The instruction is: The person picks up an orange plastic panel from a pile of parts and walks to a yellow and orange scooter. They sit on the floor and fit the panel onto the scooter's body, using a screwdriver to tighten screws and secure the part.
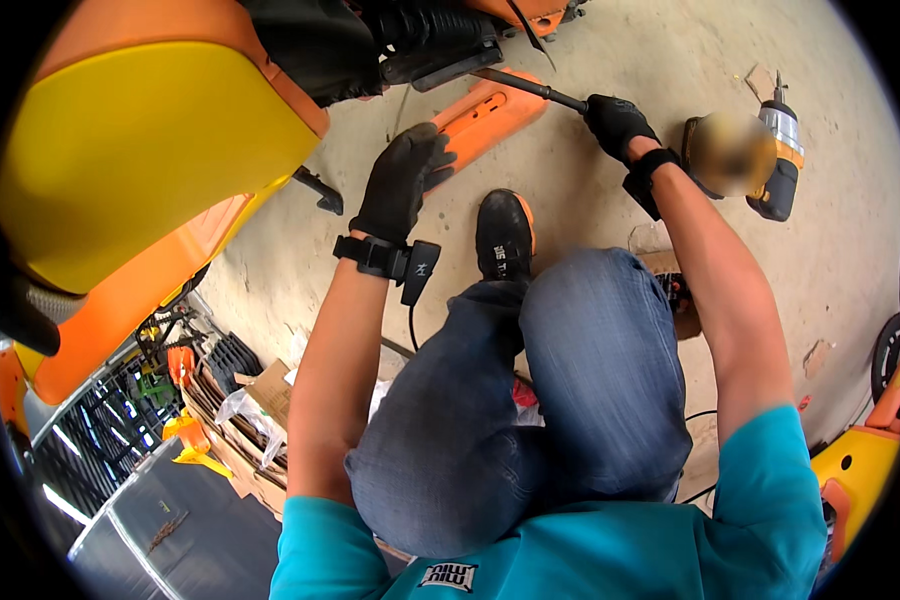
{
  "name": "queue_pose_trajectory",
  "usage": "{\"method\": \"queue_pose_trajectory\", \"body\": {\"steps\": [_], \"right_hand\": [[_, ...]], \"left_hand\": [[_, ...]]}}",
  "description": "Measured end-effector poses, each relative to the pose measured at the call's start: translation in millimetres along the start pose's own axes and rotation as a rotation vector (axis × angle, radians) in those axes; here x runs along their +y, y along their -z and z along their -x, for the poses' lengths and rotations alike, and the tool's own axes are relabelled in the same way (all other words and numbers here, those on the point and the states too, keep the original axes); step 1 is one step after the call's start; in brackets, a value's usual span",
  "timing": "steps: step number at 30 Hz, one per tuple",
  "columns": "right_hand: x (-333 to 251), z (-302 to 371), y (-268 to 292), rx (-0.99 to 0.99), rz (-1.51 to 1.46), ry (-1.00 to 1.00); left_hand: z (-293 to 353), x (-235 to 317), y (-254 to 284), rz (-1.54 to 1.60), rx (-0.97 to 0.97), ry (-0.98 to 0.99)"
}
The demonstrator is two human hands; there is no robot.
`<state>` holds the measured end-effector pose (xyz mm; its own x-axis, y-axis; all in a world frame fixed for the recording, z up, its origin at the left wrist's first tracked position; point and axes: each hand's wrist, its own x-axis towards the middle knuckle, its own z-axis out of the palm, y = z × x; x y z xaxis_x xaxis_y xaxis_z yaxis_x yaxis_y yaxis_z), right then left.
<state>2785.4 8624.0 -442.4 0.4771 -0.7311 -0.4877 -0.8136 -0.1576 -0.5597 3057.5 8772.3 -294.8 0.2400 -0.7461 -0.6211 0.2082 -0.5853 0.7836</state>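
My left hand (pixel 398 180), in a black glove, grips the near end of a long orange plastic cover (pixel 495 115) with slots in it. The cover lies at a slant just above or on the floor; I cannot tell which. My right hand (pixel 618 125), also gloved in black, is closed round the end of a dark metal rod (pixel 545 92). This rod runs left to a black bracket (pixel 450 65) beneath the vehicle, passing over the cover's far end. How the rod joins the bracket is unclear.
A large yellow and orange vehicle body (pixel 150 150) fills the left, with a small black lever (pixel 320 188) low on it. To the right, a yellow and black power driver (pixel 778 155) lies on the concrete floor (pixel 590 205). Cardboard (pixel 270 390) and parts are heaped at lower left.
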Motion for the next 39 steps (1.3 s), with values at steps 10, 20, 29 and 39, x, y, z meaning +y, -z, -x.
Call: {"method": "queue_pose_trajectory", "body": {"steps": [10, 20, 29, 39], "right_hand": [[1, -23, 7, 0.072, 0.016, 0.075], [2, -45, 4, 0.216, 0.003, 0.127], [19, -44, 0, 0.333, 0.01, 0.067], [6, -4, 5, 0.056, -0.002, 0.0]], "left_hand": [[-49, 7, -23, 0.533, -0.082, -0.056], [-74, -8, -27, 0.689, -0.095, -0.051], [-74, -9, -35, 0.792, -0.246, -0.015], [-72, -15, -50, 0.804, -0.22, -0.043]]}}
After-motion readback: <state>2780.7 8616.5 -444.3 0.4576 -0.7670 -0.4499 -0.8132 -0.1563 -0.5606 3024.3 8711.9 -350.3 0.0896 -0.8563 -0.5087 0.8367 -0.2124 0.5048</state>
